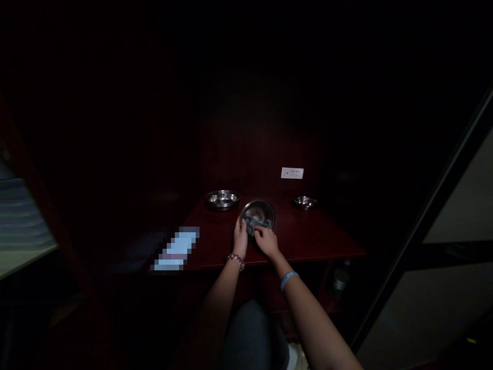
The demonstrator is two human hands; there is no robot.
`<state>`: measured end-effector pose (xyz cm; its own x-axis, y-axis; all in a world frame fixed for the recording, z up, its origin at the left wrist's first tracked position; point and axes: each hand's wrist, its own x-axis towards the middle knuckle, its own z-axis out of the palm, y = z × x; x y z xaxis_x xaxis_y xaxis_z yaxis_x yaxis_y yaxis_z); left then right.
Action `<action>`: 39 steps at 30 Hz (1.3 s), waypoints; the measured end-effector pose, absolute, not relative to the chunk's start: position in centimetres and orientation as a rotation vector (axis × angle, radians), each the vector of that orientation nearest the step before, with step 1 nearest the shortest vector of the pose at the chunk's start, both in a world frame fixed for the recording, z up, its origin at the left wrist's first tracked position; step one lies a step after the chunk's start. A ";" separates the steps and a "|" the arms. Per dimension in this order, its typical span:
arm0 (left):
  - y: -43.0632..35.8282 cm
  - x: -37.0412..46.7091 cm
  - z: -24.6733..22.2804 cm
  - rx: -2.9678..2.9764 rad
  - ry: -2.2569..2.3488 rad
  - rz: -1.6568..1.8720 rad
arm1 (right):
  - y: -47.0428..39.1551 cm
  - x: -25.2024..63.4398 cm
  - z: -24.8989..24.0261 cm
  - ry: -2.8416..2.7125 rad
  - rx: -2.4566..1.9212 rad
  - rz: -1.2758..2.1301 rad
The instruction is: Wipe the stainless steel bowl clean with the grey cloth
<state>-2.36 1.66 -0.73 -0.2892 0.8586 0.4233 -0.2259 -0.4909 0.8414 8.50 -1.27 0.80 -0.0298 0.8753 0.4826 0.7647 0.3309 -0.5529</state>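
A shiny metal bowl (259, 206) is tilted toward me above the front part of the dark red table. My left hand (241, 240) grips its left side, thumb over the rim. Inside the bowl, near its lower left, lies a crumpled grey cloth (250, 229). The fingers of my right hand (267, 241) are curled closed on this cloth at the bowl's near edge; the fingertips are partly hidden. A wider metal basin (223, 199) rests behind and to the left. A smaller metal bowl (305, 202) sits at the back right.
The dark red table (308, 239) ends at a front edge just below my hands. A white socket panel (292, 173) is on the back wall. A blurred-out bright rectangle (177, 251) is at the left. A jar (340, 281) stands below the tabletop on the right.
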 end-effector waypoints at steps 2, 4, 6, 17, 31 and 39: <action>1.8 -2.3 -0.8 1.172 0.868 1.858 | -1.4 8.5 0.9 -1.802 -1.484 0.156; 1.9 -2.3 -0.9 1.158 0.858 1.845 | -1.5 8.4 1.0 -1.788 -1.505 0.131; 1.9 -2.2 -0.8 1.156 0.849 1.832 | -1.6 8.4 1.1 -1.774 -1.513 0.094; 1.1 -1.9 0.0 1.156 0.856 1.784 | -1.8 8.3 1.2 -1.673 -1.591 -0.064; 1.0 -1.8 0.2 1.168 0.840 1.731 | -1.1 8.2 0.5 -1.698 -1.484 -0.253; 0.5 -1.7 0.5 1.228 0.885 1.720 | -1.6 8.0 1.2 -1.764 -1.484 -0.316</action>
<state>-1.75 0.49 0.49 -0.1829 0.9077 0.3777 -0.2202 -0.4123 0.8840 8.03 -1.65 1.19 -0.0002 0.7165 0.6976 0.9141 0.2830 -0.2905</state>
